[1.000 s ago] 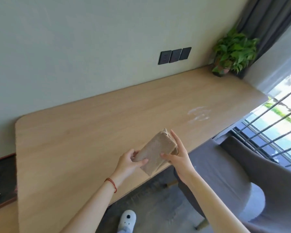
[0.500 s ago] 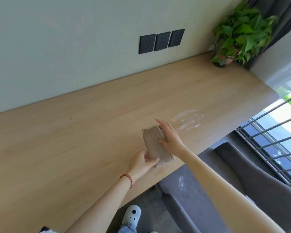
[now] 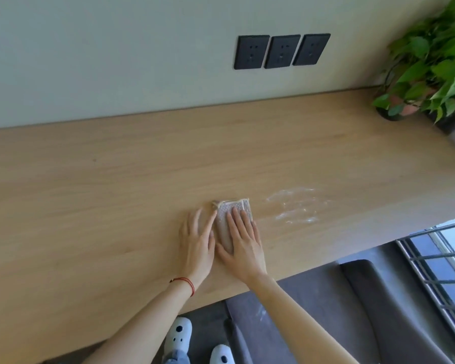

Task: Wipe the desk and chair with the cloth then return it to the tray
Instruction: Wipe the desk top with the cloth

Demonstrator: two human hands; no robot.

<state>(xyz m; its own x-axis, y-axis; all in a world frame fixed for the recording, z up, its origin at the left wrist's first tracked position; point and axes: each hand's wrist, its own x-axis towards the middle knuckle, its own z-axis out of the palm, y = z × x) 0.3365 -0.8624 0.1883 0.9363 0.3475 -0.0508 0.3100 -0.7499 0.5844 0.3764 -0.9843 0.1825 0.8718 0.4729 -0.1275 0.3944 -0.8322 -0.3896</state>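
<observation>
A folded beige cloth (image 3: 231,207) lies flat on the light wooden desk (image 3: 116,193), near its front edge. My right hand (image 3: 243,243) presses down on it, palm flat and fingers spread. Beside it on the left, my left hand (image 3: 196,243) rests flat on the desk with its fingertips at the cloth's left edge. A white powdery smear (image 3: 294,206) marks the desk just right of the cloth. The grey chair (image 3: 326,311) stands under the desk edge at the lower right, with a small white mark (image 3: 260,312) on its seat. No tray is in view.
A potted green plant (image 3: 431,69) stands at the desk's far right corner. Three black wall sockets (image 3: 281,51) sit above the desk. Window bars (image 3: 441,271) run along the right. My white slippers (image 3: 179,334) are on the floor below.
The cloth, held in the air by both hands before, now lies on the desk under my right palm. My left hand has let go and lies flat beside it. The view moved closer.
</observation>
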